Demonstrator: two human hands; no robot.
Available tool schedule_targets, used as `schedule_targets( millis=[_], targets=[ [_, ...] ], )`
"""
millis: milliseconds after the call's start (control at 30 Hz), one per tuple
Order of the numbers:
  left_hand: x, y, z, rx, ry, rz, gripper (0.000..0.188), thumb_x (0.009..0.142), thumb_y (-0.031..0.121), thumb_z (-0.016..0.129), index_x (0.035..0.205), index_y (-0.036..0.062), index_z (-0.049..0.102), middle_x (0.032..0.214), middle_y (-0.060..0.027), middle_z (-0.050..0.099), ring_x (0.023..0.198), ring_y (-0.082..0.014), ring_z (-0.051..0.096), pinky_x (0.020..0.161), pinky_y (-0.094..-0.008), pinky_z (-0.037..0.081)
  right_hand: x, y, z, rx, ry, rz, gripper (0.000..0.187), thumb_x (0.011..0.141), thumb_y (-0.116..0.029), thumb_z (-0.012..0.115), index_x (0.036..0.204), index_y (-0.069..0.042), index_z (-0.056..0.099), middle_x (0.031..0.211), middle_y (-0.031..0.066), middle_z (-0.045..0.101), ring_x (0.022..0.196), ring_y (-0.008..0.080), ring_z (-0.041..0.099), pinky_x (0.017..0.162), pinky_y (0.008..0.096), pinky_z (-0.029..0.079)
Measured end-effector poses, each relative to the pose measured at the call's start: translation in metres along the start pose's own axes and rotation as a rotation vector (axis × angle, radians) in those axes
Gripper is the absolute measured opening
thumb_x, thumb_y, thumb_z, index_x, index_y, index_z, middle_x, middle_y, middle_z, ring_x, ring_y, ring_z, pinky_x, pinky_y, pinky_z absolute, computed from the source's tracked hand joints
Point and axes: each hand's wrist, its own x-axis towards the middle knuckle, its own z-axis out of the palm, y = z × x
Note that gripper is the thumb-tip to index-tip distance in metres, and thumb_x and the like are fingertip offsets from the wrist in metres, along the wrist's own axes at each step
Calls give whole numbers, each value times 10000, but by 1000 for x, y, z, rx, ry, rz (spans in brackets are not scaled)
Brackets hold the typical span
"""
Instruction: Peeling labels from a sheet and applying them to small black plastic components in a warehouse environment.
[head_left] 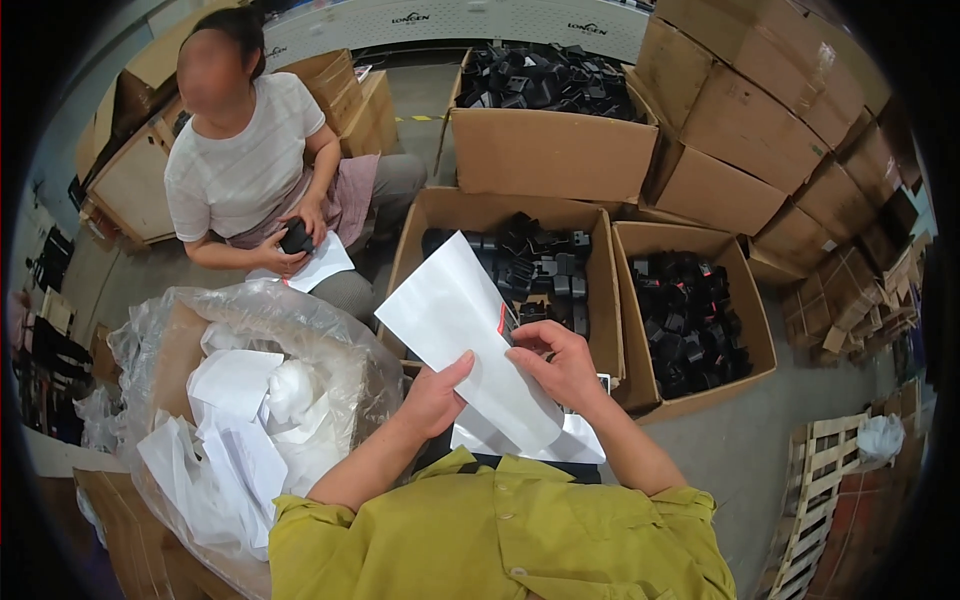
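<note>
A white sheet [465,350], slightly curled, is held up in front of my body. My left hand [440,393] grips its left edge, the thumb lying on top. At the right edge, the bent fingers and thumb of my right hand [557,367] close on the sheet beside a small red and dark printed patch [506,322]. Whether a separate label is between those fingers I cannot make out. Another white sheet [580,440] lies below, over my lap. Beyond the sheet is a cardboard box [540,203] of black plastic parts [535,265], partly hidden.
To my left, a plastic-lined box [262,310] holds crumpled white paper [240,440]. A co-worker [250,170] sits beyond it, holding a black part. More boxes of black parts [690,320] stand ahead and right, near stacked cartons [750,120] and a wooden pallet [815,490].
</note>
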Motion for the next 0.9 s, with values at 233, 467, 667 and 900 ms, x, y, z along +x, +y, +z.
schedule_targets(
  millis=[233,467,667,900],
  targets=[
    [-6,-26,9,117,-39,-37,384,867,115,475,1226,28,370,1164,-80,477,1060,-199,477,909,-338,387,-15,-1,-12,-55,-15,51,141,759,-108,643,854,-5,624,738,23,608,645,54,529,578,209,449],
    [-8,-35,14,102,-66,-128,378,870,118,472,1225,43,365,1169,-79,475,1064,-197,475,912,-346,382,-21,10,-27,454,-152,280,127,829,-141,571,827,-21,613,718,-21,569,654,37,489,589,188,403],
    [-9,-50,4,181,-69,-109,393,867,137,485,1231,47,366,1162,-68,484,1060,-196,475,892,-345,392,-23,32,-18,495,-85,304,155,847,-174,540,838,-24,580,721,-11,554,659,49,480,582,206,406],
    [-17,-54,-3,225,67,-73,393,862,117,484,1232,48,372,1179,-74,473,1060,-190,472,896,-333,386,-31,30,-7,278,-77,243,160,777,-157,638,856,-31,578,722,-12,563,636,40,496,568,182,419]
  ],
)
